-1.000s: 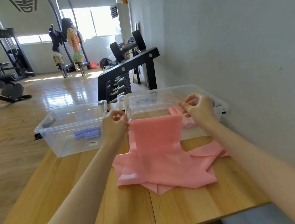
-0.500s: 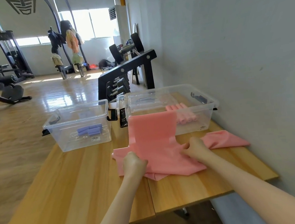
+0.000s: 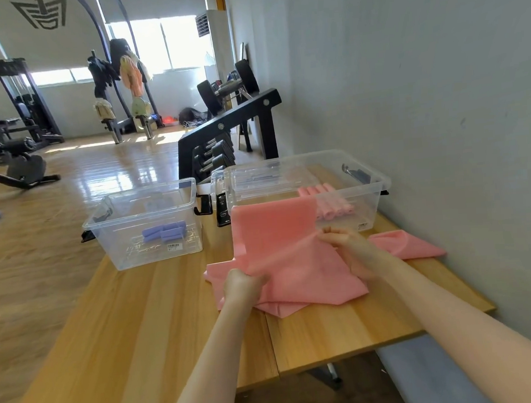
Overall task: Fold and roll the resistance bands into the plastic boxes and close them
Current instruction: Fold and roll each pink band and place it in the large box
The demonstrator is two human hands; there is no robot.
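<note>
- Pink resistance band point(image 3: 289, 256) lies spread and partly folded on the wooden worktop point(image 3: 141, 332), its far end draped up against the near wall of the right-hand clear plastic box point(image 3: 374, 189).
- Left hand point(image 3: 242, 286) grips a raised fold of the band at its near left side, fingers curled round the material.
- Right hand point(image 3: 354, 251) pinches the same raised fold further right and farther away, just in front of the right-hand box; the fold runs taut between the two hands.
- More pink band material point(image 3: 407, 247) lies flat on the worktop to the right of the right hand, near the grey wall point(image 3: 424, 93).
- Several rolled pink bands point(image 3: 331, 201) sit side by side inside the right-hand box, which stands open; black latches show at its ends.
- A second clear plastic box point(image 3: 118, 244) stands open to the left, apart from the pink band, with a few rolled purple bands point(image 3: 165, 232) on its floor.
- A clear lid point(image 3: 217, 186) appears to stand between the two boxes, though its exact position is hard to make out.
- Beyond the worktop, a black dumbbell rack point(image 3: 221, 141) stands along the wall on a glossy wooden floor point(image 3: 38, 235), with gym machines point(image 3: 21, 106) at the far left and bright windows point(image 3: 156, 44) at the far end of the room.
- A grey-blue padded bench point(image 3: 430, 376) shows below the worktop's near right corner.
</note>
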